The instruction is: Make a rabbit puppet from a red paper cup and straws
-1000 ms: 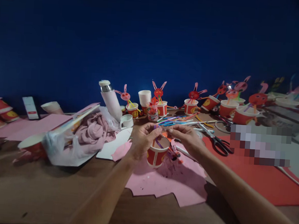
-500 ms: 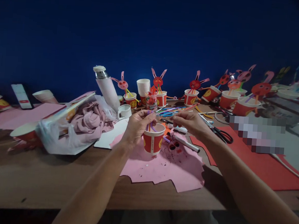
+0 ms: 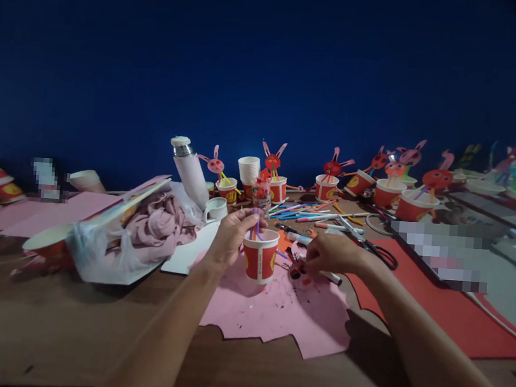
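Observation:
A red paper cup (image 3: 260, 258) with a white rim stands upright on a pink paper sheet (image 3: 249, 322) with torn-looking edges. Over its rim, my left hand (image 3: 232, 236) pinches thin purple and orange straws (image 3: 255, 229) that reach down into the cup. To the right, my right hand (image 3: 331, 253) is lowered with its fingers closed at the edge of a pink paper face (image 3: 302, 274) with dark eyes. Whether those fingers grip the face is hidden. A marker (image 3: 334, 278) lies partly under this hand.
Behind lie loose coloured straws (image 3: 305, 211) and scissors (image 3: 375, 252). Rabbit-faced cups (image 3: 327, 188) line the wall, with stacked white cups (image 3: 248, 170), a flask (image 3: 191, 174) and a mug (image 3: 215, 210). Left is a plastic bag (image 3: 99, 253); red paper (image 3: 426, 311) lies right.
My right hand has come down from beside the straws to the paper face on the pink sheet. My left hand keeps its pinch on the straws. The view has tilted upward slightly.

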